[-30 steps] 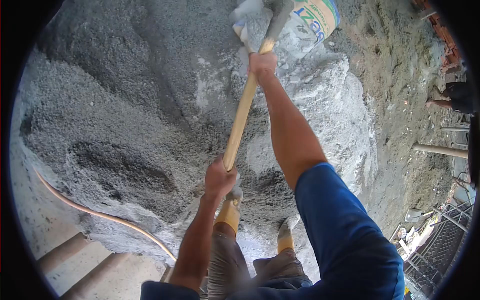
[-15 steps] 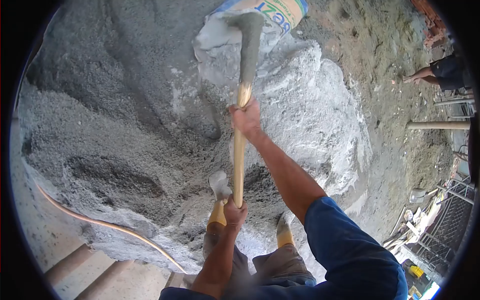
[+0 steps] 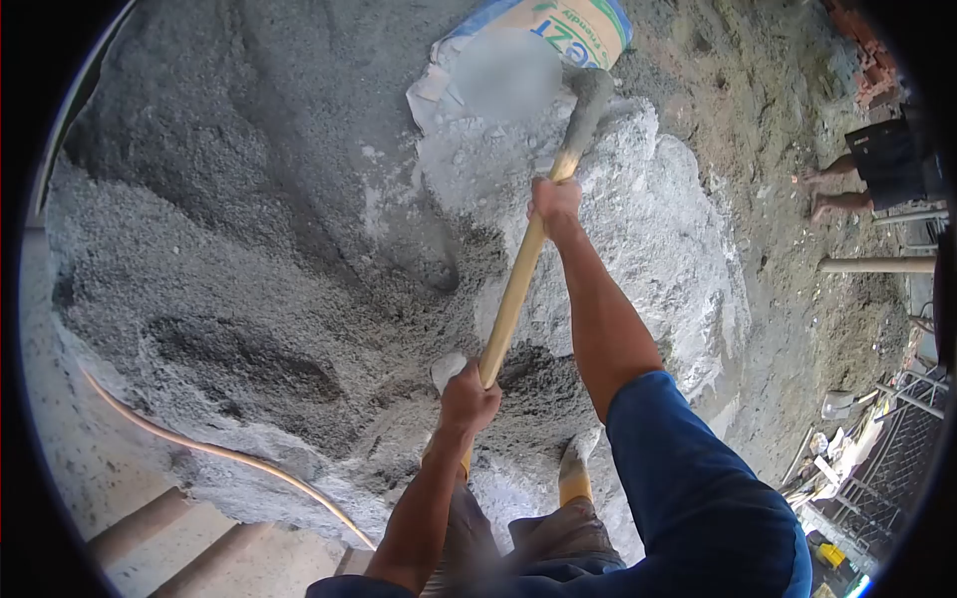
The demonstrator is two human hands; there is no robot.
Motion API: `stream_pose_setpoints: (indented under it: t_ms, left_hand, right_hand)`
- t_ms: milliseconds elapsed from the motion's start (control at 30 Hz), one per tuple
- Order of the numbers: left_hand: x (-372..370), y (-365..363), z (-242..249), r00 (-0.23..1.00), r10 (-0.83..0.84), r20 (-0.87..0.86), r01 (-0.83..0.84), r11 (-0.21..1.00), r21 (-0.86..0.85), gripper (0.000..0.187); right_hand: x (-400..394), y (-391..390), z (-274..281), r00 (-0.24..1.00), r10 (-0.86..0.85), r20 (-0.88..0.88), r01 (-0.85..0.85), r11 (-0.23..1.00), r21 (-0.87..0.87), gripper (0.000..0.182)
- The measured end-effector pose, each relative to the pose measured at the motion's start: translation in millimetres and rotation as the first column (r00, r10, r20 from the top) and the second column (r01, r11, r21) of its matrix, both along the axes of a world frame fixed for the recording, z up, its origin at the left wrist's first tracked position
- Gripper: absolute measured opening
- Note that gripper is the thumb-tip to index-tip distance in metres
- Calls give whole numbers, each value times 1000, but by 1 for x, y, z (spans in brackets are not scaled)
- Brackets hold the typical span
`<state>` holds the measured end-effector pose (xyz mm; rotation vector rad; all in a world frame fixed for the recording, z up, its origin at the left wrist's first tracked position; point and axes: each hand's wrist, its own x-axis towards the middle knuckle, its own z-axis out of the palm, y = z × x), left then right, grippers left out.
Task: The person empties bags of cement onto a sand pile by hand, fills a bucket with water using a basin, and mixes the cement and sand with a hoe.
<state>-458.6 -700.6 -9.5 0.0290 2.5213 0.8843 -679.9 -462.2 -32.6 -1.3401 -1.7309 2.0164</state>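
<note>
A long wooden handle [image 3: 514, 299] runs diagonally up the view, ending in a grey, powder-coated tool head [image 3: 586, 95]. My left hand [image 3: 470, 399] is closed around its lower end. Further up, near the grey socket, my right hand [image 3: 555, 202] grips the same handle. The tool head lies at the lower edge of a torn bag [image 3: 588, 22] with coloured print. Pale powder [image 3: 648, 229] is heaped to the right of the handle, and grey sandy material [image 3: 239, 269] spreads to the left. A blurred patch hides part of the bag's opening.
My boots [image 3: 575, 473] stand in the grey material. An orange hose [image 3: 214, 450] curves along the lower left beside steps [image 3: 189, 538]. At the right are another person's legs [image 3: 832, 189], a pole [image 3: 877, 265], red bricks [image 3: 875, 65] and metal frames [image 3: 912, 394].
The tool head and my right hand have swung to the right, tilting the handle. My left hand has risen slightly. The other person's legs have shifted apart.
</note>
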Motion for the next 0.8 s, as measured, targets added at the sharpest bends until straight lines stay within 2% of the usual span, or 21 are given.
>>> stream_pose_setpoints:
  t_ms: [33, 100, 200, 233, 267, 400, 433, 500, 533, 567, 633, 667, 700, 767, 800]
  left_hand:
    - [9, 3, 0, 1000, 20, 17, -21, 999, 31, 22]
    - [41, 5, -1, 999, 30, 33, -32, 998, 62, 24]
    - [92, 5, -29, 1000, 7, 0, -7, 1000, 3, 25]
    - [106, 4, -36, 1000, 10, 18, -10, 1000, 5, 24]
    - [105, 8, -41, 1000, 28, -4, -28, 999, 28, 25]
    - [138, 9, -77, 992, 88, -93, -77, 990, 114, 24]
    - [149, 6, -78, 995, 80, -65, -73, 992, 107, 24]
    - [151, 8, -80, 992, 115, -49, -106, 983, 148, 21]
    - [149, 7, -80, 993, 93, -80, -83, 990, 116, 19]
    - [143, 7, -77, 992, 99, -79, -89, 990, 113, 19]
    - [125, 7, -64, 983, 73, -167, -42, 983, 181, 18]
    - [117, 5, -53, 987, -14, -160, 36, 990, 135, 18]
    - [114, 3, -33, 985, -22, -172, 45, 990, 132, 18]
    - [115, -1, 18, 973, -229, -18, 230, 967, 110, 19]
    - [118, -4, 51, 949, -296, 111, 283, 951, 122, 22]
  right_hand:
    - [11, -2, 1, 1000, 14, 6, -14, 1000, -1, 11]
    - [33, 0, 16, 993, 103, 58, -110, 986, 125, 10]
    - [80, -6, 13, 998, 52, 37, -54, 997, 57, 9]
    - [95, -8, 8, 998, 63, 16, -63, 998, -20, 16]
    - [91, -2, 8, 996, 75, -45, -78, 994, -82, 24]
    - [117, -12, 8, 963, 77, -258, -116, 983, -139, 30]
    - [131, -15, 13, 971, 69, -231, -105, 984, -147, 30]
    - [142, -17, 31, 971, 30, -235, -56, 993, -107, 18]
    - [146, -13, 43, 967, 61, -249, -85, 993, -85, 17]
    - [148, -9, 51, 966, 67, -249, -91, 992, -88, 17]
    - [150, 3, 69, 922, 20, -388, -71, 990, -118, 17]
    - [152, 10, 80, 929, 34, -369, -81, 990, -113, 17]
    - [157, 16, 94, 924, 26, -380, -75, 991, -115, 17]
    - [174, 31, 125, 928, -114, -356, 27, 970, -241, 19]
    - [186, 38, 138, 936, -169, -310, 86, 960, -265, 20]
